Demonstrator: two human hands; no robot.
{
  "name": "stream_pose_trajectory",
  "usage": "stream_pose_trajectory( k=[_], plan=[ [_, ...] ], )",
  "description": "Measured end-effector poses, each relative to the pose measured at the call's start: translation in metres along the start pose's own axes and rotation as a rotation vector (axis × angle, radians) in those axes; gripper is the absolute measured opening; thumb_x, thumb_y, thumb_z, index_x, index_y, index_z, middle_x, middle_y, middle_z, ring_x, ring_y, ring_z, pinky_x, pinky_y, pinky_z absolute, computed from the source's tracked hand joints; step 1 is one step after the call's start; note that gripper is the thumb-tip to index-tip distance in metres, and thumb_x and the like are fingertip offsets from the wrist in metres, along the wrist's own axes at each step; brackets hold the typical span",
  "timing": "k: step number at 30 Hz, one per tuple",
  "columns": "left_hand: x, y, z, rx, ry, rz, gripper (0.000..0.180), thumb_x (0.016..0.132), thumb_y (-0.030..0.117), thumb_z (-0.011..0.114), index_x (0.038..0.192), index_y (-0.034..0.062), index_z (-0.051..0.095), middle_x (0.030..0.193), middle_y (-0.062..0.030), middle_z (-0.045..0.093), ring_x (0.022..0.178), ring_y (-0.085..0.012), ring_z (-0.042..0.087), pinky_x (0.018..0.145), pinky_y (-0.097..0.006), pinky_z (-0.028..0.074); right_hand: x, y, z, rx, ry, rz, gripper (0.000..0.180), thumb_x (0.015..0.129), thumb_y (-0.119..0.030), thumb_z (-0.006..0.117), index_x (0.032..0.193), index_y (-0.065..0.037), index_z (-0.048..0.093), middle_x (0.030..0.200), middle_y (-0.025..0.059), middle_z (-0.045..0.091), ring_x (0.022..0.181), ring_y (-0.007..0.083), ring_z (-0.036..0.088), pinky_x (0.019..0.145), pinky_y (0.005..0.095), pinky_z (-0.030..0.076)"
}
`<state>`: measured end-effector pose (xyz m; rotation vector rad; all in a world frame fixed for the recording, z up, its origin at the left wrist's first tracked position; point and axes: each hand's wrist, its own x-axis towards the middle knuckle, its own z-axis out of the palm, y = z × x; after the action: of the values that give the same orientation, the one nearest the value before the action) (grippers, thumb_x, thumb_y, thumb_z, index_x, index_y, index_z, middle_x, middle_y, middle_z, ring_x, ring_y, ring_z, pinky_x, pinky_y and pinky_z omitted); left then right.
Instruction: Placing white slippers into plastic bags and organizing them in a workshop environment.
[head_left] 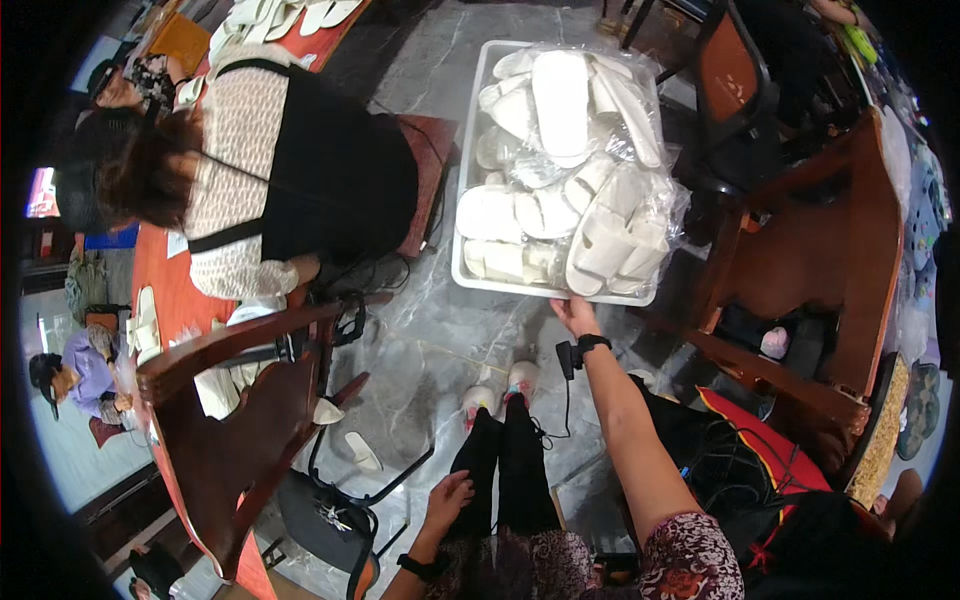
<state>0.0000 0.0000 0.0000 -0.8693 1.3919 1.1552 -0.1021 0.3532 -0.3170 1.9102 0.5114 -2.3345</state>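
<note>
A white plastic tray (462, 270) heaped with white slippers (560, 105), some in clear plastic bags, is in front of me. My right hand (577, 316) is closed on the middle of its near rim, the arm stretched forward. Several slippers at the tray's near right corner lie stacked over each other. My left hand (447, 500) hangs low beside my left thigh, its fingers loosely bent and apart, with nothing in it. Dark bands circle both my wrists.
A person in a black apron (340, 170) sits at a red table (165, 275) with slippers on it, left. Wooden chairs stand at left (240, 440) and right (810, 240). One loose slipper (363, 452) lies on the grey floor. Black and red bags crowd my right side.
</note>
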Motion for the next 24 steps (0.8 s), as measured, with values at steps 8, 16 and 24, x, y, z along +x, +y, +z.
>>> stream_pose_trajectory(
  k=[8, 16, 24],
  plan=[
    [0.001, -0.05, -0.057, 0.032, 0.062, 0.112, 0.03, 0.086, 0.016, 0.051, 0.113, 0.0043, 0.049, 0.093, -0.0052, 0.058, 0.077, -0.0111, 0.055, 0.066, -0.023, 0.046, 0.004, 0.025, -0.012, -0.015, 0.105, -0.004, 0.008, 0.084, -0.009, 0.049, 0.091, -0.008, 0.051, 0.079, 0.0063, 0.055, 0.066, 0.0169, 0.054, 0.056, 0.0293, 0.051],
    [-0.019, -0.089, -0.078, 0.067, 0.04, 0.23, 0.029, 0.085, 0.014, 0.051, 0.112, 0.0032, 0.049, 0.093, -0.0072, 0.058, 0.076, -0.011, 0.056, 0.064, -0.022, 0.046, -0.032, 0.092, -0.071, 0.045, 0.076, -0.011, 0.011, 0.085, -0.014, 0.051, 0.094, -0.008, 0.051, 0.082, 0.0072, 0.054, 0.069, 0.02, 0.053, 0.059, 0.0336, 0.052],
    [-0.054, -0.152, -0.088, 0.0, 0.075, 0.209, 0.029, 0.086, 0.013, 0.05, 0.113, 0.0045, 0.049, 0.094, -0.0069, 0.059, 0.077, -0.0108, 0.056, 0.064, -0.022, 0.046, -0.081, 0.182, -0.08, 0.151, 0.044, 0.022, 0.017, 0.084, -0.02, 0.054, 0.091, -0.005, 0.05, 0.076, 0.0079, 0.051, 0.065, 0.0193, 0.051, 0.059, 0.0315, 0.053]
  ],
)
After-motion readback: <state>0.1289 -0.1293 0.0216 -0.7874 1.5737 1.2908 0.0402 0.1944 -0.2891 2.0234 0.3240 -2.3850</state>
